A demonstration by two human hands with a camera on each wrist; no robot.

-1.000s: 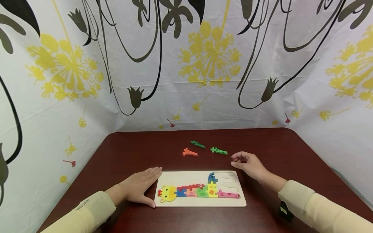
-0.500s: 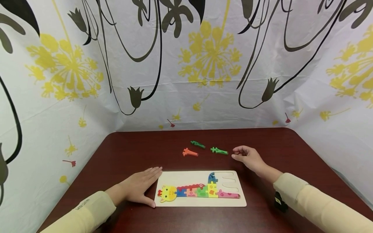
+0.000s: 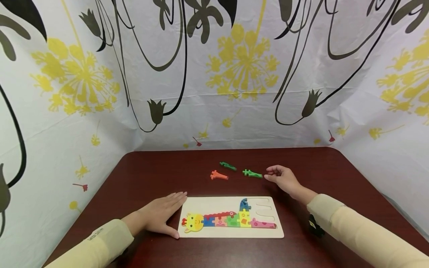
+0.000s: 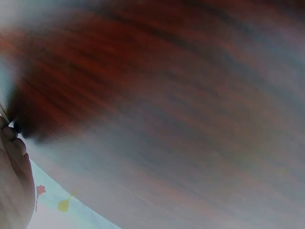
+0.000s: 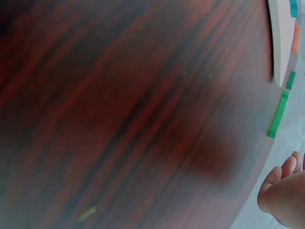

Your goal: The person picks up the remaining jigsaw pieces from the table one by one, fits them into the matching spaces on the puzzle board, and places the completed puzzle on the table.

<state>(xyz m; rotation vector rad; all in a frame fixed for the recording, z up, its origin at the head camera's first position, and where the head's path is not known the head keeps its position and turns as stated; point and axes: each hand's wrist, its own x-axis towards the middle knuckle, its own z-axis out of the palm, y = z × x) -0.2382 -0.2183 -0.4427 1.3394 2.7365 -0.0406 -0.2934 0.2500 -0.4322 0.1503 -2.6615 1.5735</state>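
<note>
A pale wooden puzzle board (image 3: 231,233) lies on the table, with a giraffe of coloured pieces set in it. Outlined leg slots at its upper right hold no pieces. My left hand (image 3: 159,214) rests at the board's left edge, fingers straight and thumb by the lower corner. My right hand (image 3: 283,178) hovers beside the light green puzzle piece (image 3: 252,174), its fingers loosely bent and apart from it. In the right wrist view that light green piece (image 5: 278,114) is just beyond the fingers. An orange piece (image 3: 219,175) and a dark green piece (image 3: 228,166) lie to its left.
The dark red-brown table (image 3: 161,167) meets a white patterned cloth (image 3: 187,111) at its back and sides. A black wrist strap device (image 3: 315,226) hangs under the right sleeve. Table surface fills most of the left wrist view.
My right hand has moved forward and slightly left, coming closer to the light green piece. The left hand, the board and the loose pieces stay where they were.
</note>
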